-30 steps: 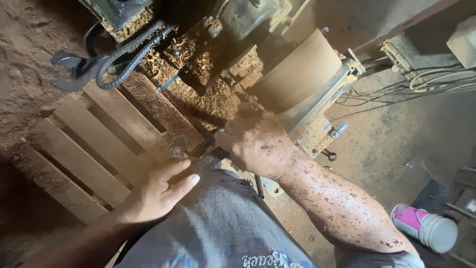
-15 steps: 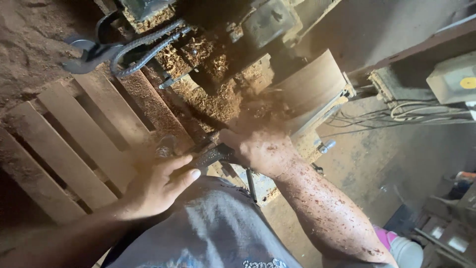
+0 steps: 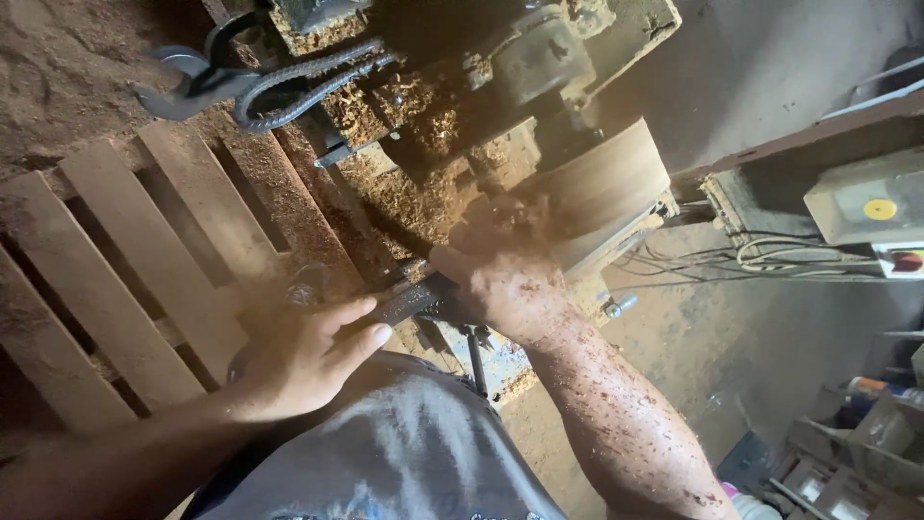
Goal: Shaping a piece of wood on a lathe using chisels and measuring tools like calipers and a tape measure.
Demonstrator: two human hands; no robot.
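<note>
A: What do the two hands do at the lathe (image 3: pixel 539 67)?

B: The right hand (image 3: pixel 500 289) lies over a dark metal turning tool (image 3: pixel 409 300). Its fingers are clenched on the front part of the tool, just beside the round wooden workpiece (image 3: pixel 602 188). The left hand (image 3: pixel 308 351) holds the back end of the same tool, with the fingers curled around it and the thumb stretched along the shaft.

A: Where is the tool exactly?

B: It lies between the two hands, in front of the person's body, and it points toward the wooden piece. I cannot tell if its tip touches the wood, because the right hand hides it.

A: What is around?

B: Much sawdust (image 3: pixel 404 193) covers the lathe bed and also the right forearm (image 3: pixel 616 424). On the left a wooden pallet (image 3: pixel 144 250) lies on the dusty floor. A large wrench (image 3: pixel 183 91) and a bent piece of ribbed steel bar (image 3: pixel 298 87) rest at the top. On the right I see cables (image 3: pixel 770 255) and a grey box with a yellow button (image 3: pixel 861 197).
</note>
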